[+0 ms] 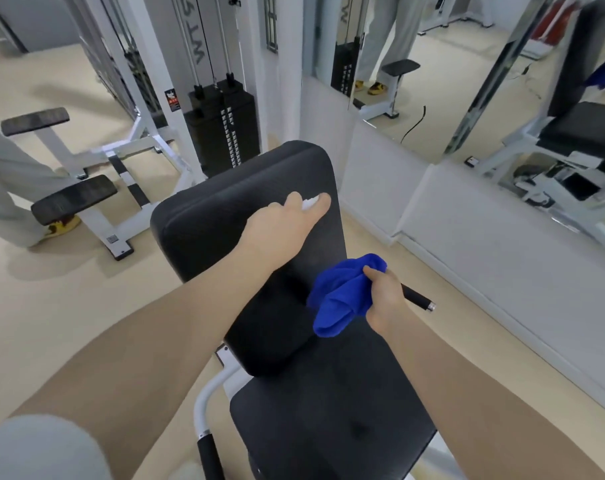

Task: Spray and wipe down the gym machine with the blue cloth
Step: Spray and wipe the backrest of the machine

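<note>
The gym machine's black padded backrest (225, 209) tilts away from me above its black seat pad (332, 417). My left hand (283, 223) is over the upper backrest, gripping a small white thing (309, 203) that shows only between thumb and finger; it looks like the top of a spray bottle, the rest hidden under the hand. My right hand (384, 296) grips the bunched blue cloth (342, 296) beside the lower right of the backrest, just above the seat.
A black side handle (417, 297) sticks out right of my right hand; another handle (209, 459) is at the seat's left. A weight stack (225, 133) and white frame stand behind. Another person's leg (6, 192) is at the left. Wall mirrors (502, 81) are on the right.
</note>
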`<state>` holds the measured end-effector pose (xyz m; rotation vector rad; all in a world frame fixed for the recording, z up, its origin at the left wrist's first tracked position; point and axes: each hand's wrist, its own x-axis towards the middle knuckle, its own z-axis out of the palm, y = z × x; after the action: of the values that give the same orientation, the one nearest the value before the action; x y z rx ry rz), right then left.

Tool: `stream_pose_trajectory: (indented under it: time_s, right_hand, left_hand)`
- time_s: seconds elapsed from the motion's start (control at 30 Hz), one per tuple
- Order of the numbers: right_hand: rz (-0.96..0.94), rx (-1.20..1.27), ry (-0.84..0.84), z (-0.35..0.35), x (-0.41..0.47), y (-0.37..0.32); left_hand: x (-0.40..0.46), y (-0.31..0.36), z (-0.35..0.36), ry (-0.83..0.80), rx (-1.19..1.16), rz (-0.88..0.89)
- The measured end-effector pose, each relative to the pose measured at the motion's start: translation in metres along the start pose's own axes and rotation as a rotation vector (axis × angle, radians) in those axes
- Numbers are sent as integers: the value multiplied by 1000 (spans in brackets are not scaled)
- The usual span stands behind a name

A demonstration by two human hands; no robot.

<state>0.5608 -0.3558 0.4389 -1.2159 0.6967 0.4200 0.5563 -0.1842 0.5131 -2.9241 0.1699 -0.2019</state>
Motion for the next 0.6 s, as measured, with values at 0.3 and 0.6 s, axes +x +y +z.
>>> stream_pose_trajectory:
  time_s: [0.3, 0.6]
  right_hand:
    - [-103, -194, -11, -12, 2, 26]
    - [-128, -407, 13, 5, 7, 54]
  left_hand:
    - [-49, -23, 23, -144, 5, -159]
    - [-94, -28, 41, -269, -51, -250]
